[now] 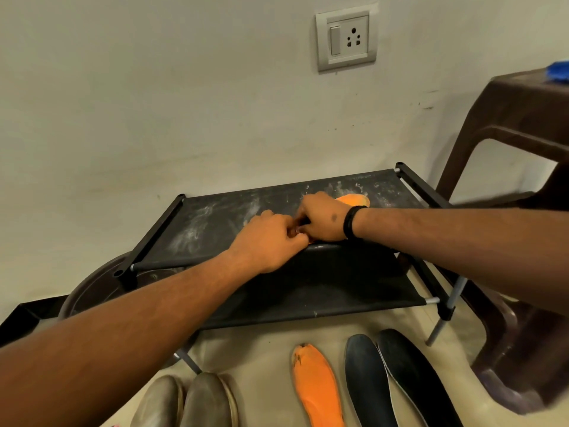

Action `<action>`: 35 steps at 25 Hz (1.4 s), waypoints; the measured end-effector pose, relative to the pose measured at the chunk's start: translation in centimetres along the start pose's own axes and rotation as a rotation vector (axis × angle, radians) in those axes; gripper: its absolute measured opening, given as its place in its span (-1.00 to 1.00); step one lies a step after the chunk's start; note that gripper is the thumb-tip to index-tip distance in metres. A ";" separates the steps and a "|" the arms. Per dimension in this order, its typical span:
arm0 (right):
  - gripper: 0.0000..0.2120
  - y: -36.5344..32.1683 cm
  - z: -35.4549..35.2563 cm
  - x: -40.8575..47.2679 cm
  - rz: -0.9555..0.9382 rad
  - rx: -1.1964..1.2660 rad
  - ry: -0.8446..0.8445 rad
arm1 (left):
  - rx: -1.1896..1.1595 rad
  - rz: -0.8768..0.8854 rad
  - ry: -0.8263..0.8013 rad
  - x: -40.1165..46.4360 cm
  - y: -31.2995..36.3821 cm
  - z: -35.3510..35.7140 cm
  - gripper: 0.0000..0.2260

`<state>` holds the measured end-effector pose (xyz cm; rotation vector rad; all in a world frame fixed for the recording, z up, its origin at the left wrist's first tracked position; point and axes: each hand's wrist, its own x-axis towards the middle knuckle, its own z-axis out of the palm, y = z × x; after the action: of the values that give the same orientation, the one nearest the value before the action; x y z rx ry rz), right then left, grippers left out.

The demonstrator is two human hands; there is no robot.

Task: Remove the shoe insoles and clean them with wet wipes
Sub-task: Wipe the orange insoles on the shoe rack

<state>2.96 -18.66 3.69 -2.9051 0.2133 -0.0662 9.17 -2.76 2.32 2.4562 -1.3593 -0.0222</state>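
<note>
orange insole (352, 200) on shoe rack (215, 217): light, floppy; pin by edges. left hand (271, 241), right hand (323, 218) fingers curled together; held item hidden.

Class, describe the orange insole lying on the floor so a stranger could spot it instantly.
Start at the black shoe rack against the wall. On the floor in front of it, insoles lie in a row. The orange insole is leftmost, between the grey shoes and two dark insoles; only it is bright.
</note>
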 end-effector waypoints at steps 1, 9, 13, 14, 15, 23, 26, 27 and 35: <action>-0.84 0.1 -0.3 0.0 0.013 -0.005 -0.009 | 0.025 -0.010 -0.012 0.0 -0.1 -0.1 -0.69; -0.86 1.3 -0.6 -0.5 0.058 -0.049 0.011 | 0.082 -0.069 -0.060 0.1 -0.1 0.0 -0.62; -0.92 1.6 -0.5 -0.2 0.123 -0.128 0.060 | 0.122 -0.089 -0.082 0.0 0.1 0.2 -0.47; -0.88 0.8 0.0 -0.3 0.058 -0.077 0.021 | 0.112 -0.093 -0.083 -0.1 0.1 0.2 -0.44; -0.86 0.3 0.0 -0.5 0.028 -0.046 0.002 | 0.105 -0.095 -0.080 -0.1 -0.1 0.1 -0.45; -0.87 0.4 -0.1 -0.5 0.022 0.005 -0.002 | 0.120 -0.117 -0.097 -0.1 0.1 0.2 -0.48; -0.79 2.0 -1.1 -0.3 0.195 -0.134 0.099 | 0.132 -0.117 -0.104 -0.1 0.5 0.2 -0.51; -0.78 1.8 -0.8 -0.3 0.201 -0.173 0.118 | 0.139 -0.114 -0.105 -0.2 0.6 0.2 -0.49; -0.91 2.1 -1.0 -0.5 0.259 -0.217 0.104 | 0.191 -0.112 -0.098 -0.5 1.0 0.0 -0.56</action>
<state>2.14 -20.81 4.18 -3.0607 0.6497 -0.1601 8.10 -2.86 2.58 2.7209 -1.3158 -0.0414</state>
